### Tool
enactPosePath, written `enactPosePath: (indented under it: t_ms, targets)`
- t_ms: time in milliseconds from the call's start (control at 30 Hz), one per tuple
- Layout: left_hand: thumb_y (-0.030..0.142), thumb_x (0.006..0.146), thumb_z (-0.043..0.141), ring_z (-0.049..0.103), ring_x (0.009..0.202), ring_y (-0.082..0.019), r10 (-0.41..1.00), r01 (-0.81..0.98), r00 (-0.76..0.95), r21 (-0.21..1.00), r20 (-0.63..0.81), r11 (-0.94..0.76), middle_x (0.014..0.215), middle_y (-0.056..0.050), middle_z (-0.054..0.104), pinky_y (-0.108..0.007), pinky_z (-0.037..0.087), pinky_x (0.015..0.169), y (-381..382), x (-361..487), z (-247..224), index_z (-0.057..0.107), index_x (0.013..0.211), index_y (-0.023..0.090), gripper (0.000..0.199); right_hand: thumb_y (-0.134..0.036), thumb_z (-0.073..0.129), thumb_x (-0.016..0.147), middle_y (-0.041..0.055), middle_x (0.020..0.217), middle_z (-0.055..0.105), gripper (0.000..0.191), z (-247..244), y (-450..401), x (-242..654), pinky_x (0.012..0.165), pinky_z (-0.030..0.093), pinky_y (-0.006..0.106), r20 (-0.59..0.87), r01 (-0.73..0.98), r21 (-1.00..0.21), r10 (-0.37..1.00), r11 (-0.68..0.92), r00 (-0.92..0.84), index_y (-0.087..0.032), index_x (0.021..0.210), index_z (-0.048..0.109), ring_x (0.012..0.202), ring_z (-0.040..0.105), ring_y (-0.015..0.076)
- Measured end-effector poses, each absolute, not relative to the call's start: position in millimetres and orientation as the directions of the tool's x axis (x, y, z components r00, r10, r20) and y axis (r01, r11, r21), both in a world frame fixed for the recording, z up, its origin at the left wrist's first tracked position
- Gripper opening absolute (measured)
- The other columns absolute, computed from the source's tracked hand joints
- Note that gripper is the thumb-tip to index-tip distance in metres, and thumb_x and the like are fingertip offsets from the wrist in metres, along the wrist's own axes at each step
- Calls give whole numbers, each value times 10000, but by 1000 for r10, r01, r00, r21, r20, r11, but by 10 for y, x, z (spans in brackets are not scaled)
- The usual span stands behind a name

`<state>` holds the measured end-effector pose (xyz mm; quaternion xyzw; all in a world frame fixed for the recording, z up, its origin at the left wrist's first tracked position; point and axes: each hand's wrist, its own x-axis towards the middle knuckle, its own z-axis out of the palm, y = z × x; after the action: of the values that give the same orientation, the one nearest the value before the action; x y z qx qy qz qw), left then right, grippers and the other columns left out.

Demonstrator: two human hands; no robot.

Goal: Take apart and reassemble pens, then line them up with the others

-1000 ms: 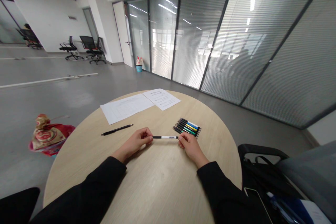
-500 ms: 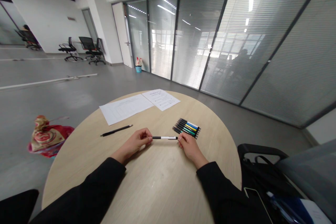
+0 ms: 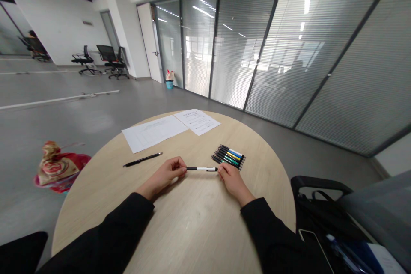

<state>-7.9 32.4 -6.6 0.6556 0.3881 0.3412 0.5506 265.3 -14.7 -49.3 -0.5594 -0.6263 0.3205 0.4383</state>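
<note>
A white pen with a black grip [image 3: 202, 169] lies level between my two hands, over the round wooden table [image 3: 192, 231]. My left hand [image 3: 170, 174] pinches its dark end with thumb and fingers. At the other end, my right hand [image 3: 231, 178] has its fingers closed on the black tip. Just beyond my right hand is a row of several pens [image 3: 228, 156] with white, blue, yellow and green parts, side by side. A single black pen [image 3: 143, 159] rests on the table to the upper left of my left hand.
Two printed sheets [image 3: 156, 132] lie at the table's far side. A bag-lined bin [image 3: 61, 167] stands on the floor at the left. On the right, a chair [image 3: 321, 182] holds a dark bag and a phone [image 3: 313, 244]. Glass partitions run behind.
The white pen has turned slightly about its length, so its clip now shows on the lower side. Both hands have stayed in place.
</note>
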Motion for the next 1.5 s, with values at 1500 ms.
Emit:
enactPosePath:
  t_ms: [1500]
  targets:
    - [368,778,728,509,589,-118,876,155,483,984,3,-89,630,18,593,-250,351,584,302,-60,-32,568,769,166,258,-450,363,981,-13,623,461,411,-512,-153,2611,591,269,278,263,484,-848,964,218,27,-212,649,409,623,406,152]
